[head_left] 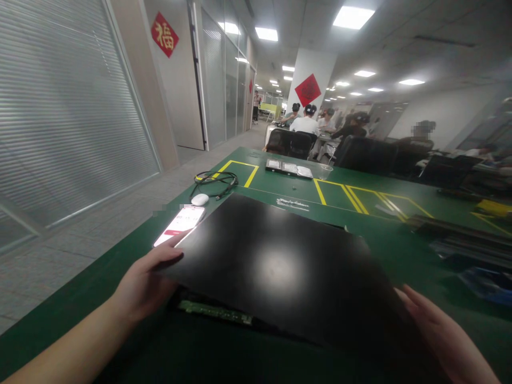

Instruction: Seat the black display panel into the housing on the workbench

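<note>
A large, glossy black display panel [256, 250] is held between my two hands, tilted over the green table. My left hand [148, 282] grips its left edge, thumb on top and the other fingers hidden beneath. At the right edge, my right hand [432, 320] holds the panel, its fingers partly out of sight behind it. A green circuit board strip [216, 312] shows under the panel's near edge. Just beyond my left hand lies a phone [182, 221] with a lit screen, partly behind the thumb and panel.
A white mouse [200, 199] and a coiled black cable [214, 181] lie at the back left. Farther back are several silver-topped drives [288, 168] and a clear plastic cup [326, 170]. Stacked dark panels [468, 245] lie at right. Several people sit beyond the table [120, 282].
</note>
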